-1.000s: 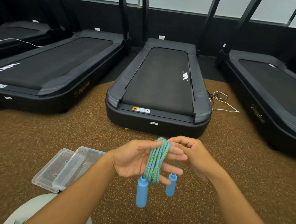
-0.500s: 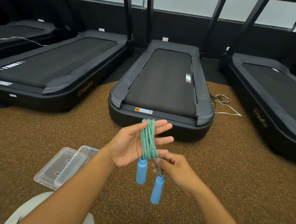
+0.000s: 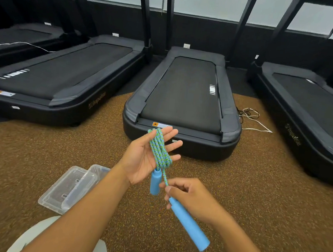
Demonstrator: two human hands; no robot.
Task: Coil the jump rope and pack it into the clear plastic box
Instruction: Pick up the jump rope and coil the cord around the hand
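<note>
three treadmills ahead; left hand spread under coiled rope, right hand pinching handle.

rope green-blue braided; handles light blue; floor brown speckled.

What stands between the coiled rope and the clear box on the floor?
Nothing visible. The rope lies coiled across the open left hand; the clear box sits open on the floor below left, its lid off beside it, partly hidden by the left forearm.

Left hand palm-up, fingers spread; right hand pinched closed.
</note>
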